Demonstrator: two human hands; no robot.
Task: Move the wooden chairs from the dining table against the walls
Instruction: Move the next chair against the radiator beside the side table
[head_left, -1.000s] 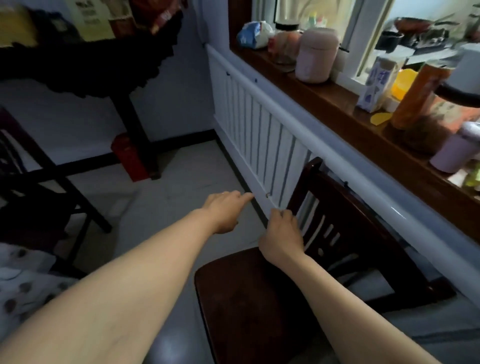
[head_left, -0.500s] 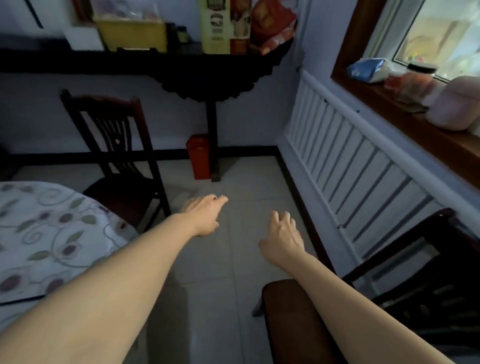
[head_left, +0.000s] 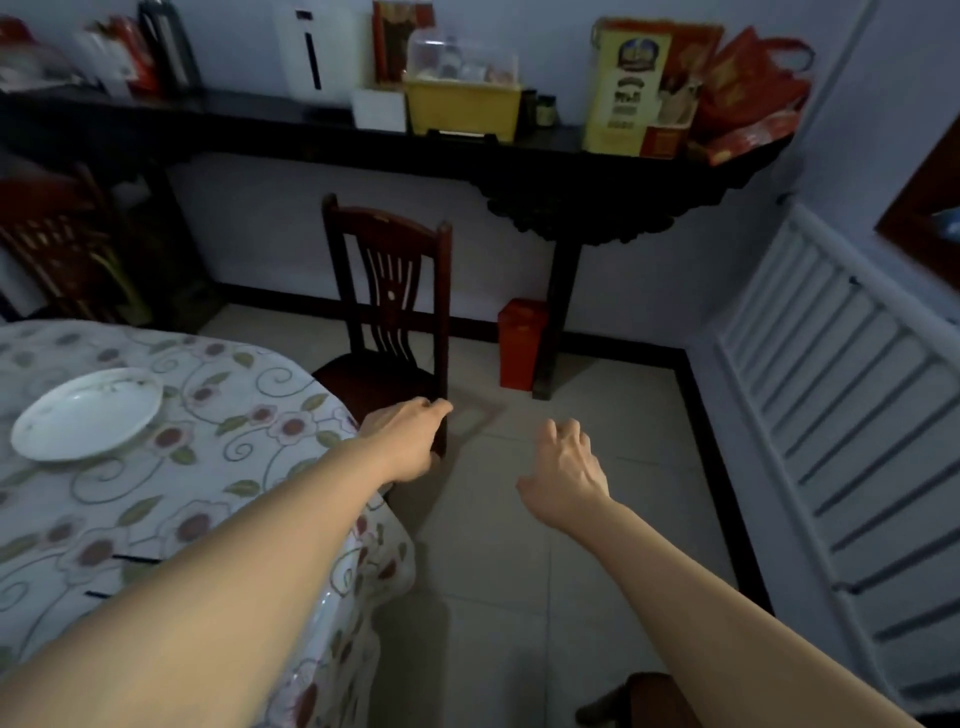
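Note:
A dark wooden chair (head_left: 388, 306) stands at the far edge of the dining table (head_left: 218, 467), which wears a flowered cloth; its seat is partly tucked under the cloth. My left hand (head_left: 408, 436) reaches out in front of that chair's right front leg, fingers loosely curled, holding nothing. My right hand (head_left: 566, 470) hovers over the bare floor, fingers apart and empty. A corner of another wooden chair (head_left: 641, 699) shows at the bottom edge beside the white slatted radiator cover (head_left: 852, 415). A third chair (head_left: 62, 244) stands at the far left.
A white plate (head_left: 85, 413) lies on the table. A long dark console table (head_left: 467, 150) laden with boxes and bags runs along the back wall; a red box (head_left: 521, 343) sits by its leg. Tiled floor (head_left: 597, 519) lies between table and radiator cover.
The view has swung left from the chair by the radiator cover to the table. My right hand let go of that chair's back. Both hands now stretch toward the chair at the table.

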